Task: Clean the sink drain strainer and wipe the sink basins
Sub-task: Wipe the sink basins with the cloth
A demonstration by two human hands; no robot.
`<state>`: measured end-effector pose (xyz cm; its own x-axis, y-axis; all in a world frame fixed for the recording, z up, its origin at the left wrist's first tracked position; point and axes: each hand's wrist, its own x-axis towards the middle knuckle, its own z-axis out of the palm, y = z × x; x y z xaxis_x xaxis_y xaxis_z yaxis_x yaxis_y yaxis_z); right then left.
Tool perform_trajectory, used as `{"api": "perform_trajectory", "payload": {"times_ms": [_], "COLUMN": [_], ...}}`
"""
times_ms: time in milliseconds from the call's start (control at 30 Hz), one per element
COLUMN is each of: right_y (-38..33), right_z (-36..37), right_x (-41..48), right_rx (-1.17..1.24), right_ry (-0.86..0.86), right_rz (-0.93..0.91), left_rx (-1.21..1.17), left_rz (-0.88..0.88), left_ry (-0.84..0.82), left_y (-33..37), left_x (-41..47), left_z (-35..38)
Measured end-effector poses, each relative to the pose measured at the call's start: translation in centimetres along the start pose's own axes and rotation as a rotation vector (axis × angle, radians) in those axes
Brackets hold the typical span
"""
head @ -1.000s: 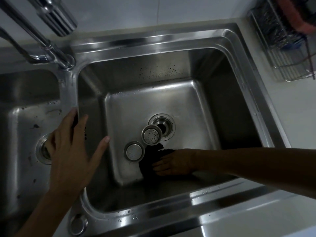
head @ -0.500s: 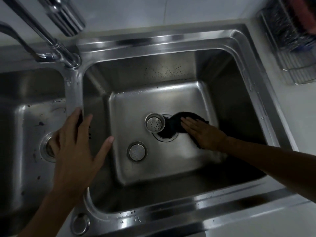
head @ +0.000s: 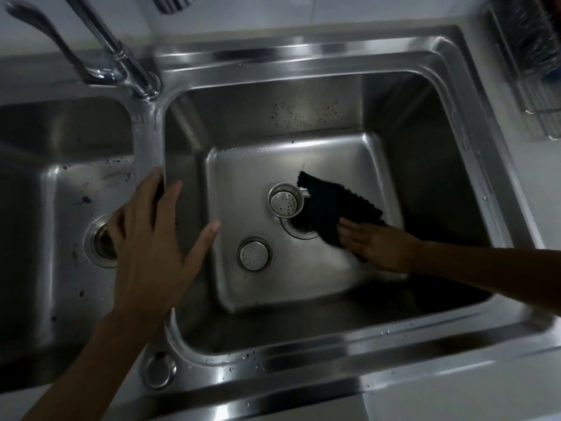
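A steel double sink fills the view. In the right basin point(head: 303, 278) two round perforated strainers lie loose: one strainer point(head: 284, 202) at the drain's left rim, a second strainer point(head: 254, 253) nearer me. A black cloth point(head: 334, 208) covers part of the open drain hole point(head: 299, 227). My right hand point(head: 373, 243) presses flat on the cloth's near corner. My left hand point(head: 151, 238) rests open on the divider point(head: 148, 147) between the basins, fingers spread. The left basin point(head: 45, 208) shows dark specks and its own drain point(head: 101, 240).
The tap point(head: 121, 53) rises from the back of the divider, and a second spout point(head: 45, 34) curves left. A wire rack point(head: 534, 56) stands on the counter at the back right. Dark specks dot the right basin's back wall. A round cap point(head: 159, 369) sits in the front rim.
My right hand swept the black cloth from the basin's near side up and right, past the drain hole. The left hand stayed on the divider.
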<state>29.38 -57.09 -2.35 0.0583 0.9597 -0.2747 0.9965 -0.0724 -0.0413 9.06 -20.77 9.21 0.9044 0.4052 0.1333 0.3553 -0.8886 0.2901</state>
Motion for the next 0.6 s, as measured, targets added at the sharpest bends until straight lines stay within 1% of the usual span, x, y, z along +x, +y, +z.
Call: {"api": "perform_trajectory", "payload": {"times_ms": [33, 100, 200, 267, 333, 433, 533, 600], "right_y": [-0.2, -1.3, -4.3, -6.2, -7.3, -8.1, -9.1, -9.6], "right_z": [-0.1, -0.6, -0.6, -0.7, -0.8, -1.2, -2.3, -2.7], "right_x": [-0.3, 0.3, 4.0, 6.8, 8.6, 9.8, 11.0, 11.6], "right_rx": [-0.039, 0.002, 0.176, 0.243, 0.301, 0.312, 0.397, 0.414], "right_ry": [0.010, -0.012, -0.016, -0.051, -0.145, -0.285, -0.368, -0.391], "right_rz": [-0.134, -0.312, -0.438, -0.451, -0.429, -0.430, -0.377, -0.373], "left_rx": [0.007, 0.014, 0.006, 0.000, 0.003, -0.008, -0.002, -0.006], "left_rz": [0.008, 0.031, 0.030, 0.018, 0.019, 0.017, 0.014, 0.025], "left_ry": [0.014, 0.037, 0.034, 0.023, 0.016, 0.007, -0.002, -0.001], "left_y": [0.0, -0.1, -0.3, -0.1, 0.0, 0.0, 0.0, -0.1], "left_x": [0.0, 0.0, 0.0, 0.1, 0.1, 0.0, 0.1, 0.1], "left_z": [0.0, 0.1, 0.3, 0.2, 0.1, 0.0, 0.0, 0.0]}}
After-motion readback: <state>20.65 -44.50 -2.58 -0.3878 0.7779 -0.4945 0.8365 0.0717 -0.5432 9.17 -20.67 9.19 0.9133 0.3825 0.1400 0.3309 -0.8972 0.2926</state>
